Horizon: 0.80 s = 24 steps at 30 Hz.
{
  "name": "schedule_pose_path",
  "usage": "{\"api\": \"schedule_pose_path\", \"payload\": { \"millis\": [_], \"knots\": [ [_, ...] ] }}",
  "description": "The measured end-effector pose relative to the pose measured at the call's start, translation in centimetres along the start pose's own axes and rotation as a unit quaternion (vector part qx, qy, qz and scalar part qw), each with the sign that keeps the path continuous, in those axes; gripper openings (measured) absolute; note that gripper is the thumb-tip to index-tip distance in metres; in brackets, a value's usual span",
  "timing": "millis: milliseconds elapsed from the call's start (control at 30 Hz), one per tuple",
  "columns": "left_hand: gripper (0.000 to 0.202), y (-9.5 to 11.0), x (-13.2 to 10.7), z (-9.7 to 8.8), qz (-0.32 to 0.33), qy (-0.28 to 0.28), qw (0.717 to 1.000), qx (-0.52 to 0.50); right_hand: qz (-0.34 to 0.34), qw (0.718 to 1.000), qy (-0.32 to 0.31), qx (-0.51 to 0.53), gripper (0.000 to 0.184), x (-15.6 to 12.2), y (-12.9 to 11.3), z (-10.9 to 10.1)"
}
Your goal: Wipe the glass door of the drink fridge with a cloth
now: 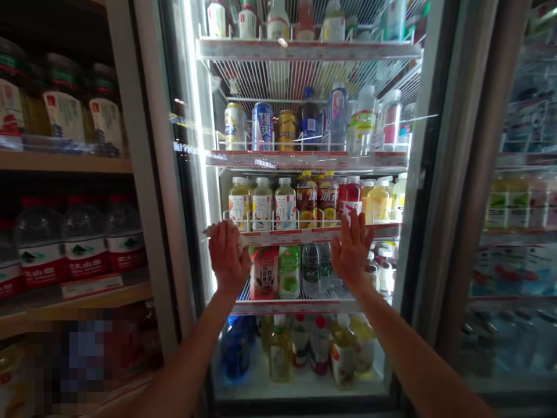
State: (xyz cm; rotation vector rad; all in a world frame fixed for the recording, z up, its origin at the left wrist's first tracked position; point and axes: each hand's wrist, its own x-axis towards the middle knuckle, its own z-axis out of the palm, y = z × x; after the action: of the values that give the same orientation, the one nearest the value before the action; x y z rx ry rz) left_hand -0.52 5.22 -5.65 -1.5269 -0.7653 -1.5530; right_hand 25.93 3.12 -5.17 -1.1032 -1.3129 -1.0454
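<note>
My left hand [227,255] presses a pale cloth [217,230] against the price strip of a white wire shelf [287,236] inside a glass-door drinks cooler. My right hand [351,249] rests flat on the same strip, fingers spread and holding nothing. Just above the strip, bottles of tea [262,204] stand in a row. Below it, between my hands, stand a red-and-white drink carton [264,273], a green-labelled bottle [289,271] and a bottle of water [311,270].
Cans and bottles fill the shelf above [304,152], with more bottles on the cooler floor [300,390]. A metal door frame [424,174] stands to the right, with another cooler beyond. Wooden shelves [65,162] hold bottled water and jars on the left.
</note>
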Motion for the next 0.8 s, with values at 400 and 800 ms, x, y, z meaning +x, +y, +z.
{"api": "schedule_pose_path", "payload": {
  "millis": [400, 800],
  "knots": [
    [0.059, -0.6, -5.1, -1.8, 0.078, -0.09, 0.992, 0.03, -0.033, 0.999, -0.033, 0.005, 0.062, -3.8, -0.8, -0.7],
    [0.043, 2.9, -8.5, -1.5, 0.219, -0.178, 0.959, -0.007, -0.069, 0.995, -0.056, 0.033, 0.062, -6.5, -2.2, -0.8]
  ]
}}
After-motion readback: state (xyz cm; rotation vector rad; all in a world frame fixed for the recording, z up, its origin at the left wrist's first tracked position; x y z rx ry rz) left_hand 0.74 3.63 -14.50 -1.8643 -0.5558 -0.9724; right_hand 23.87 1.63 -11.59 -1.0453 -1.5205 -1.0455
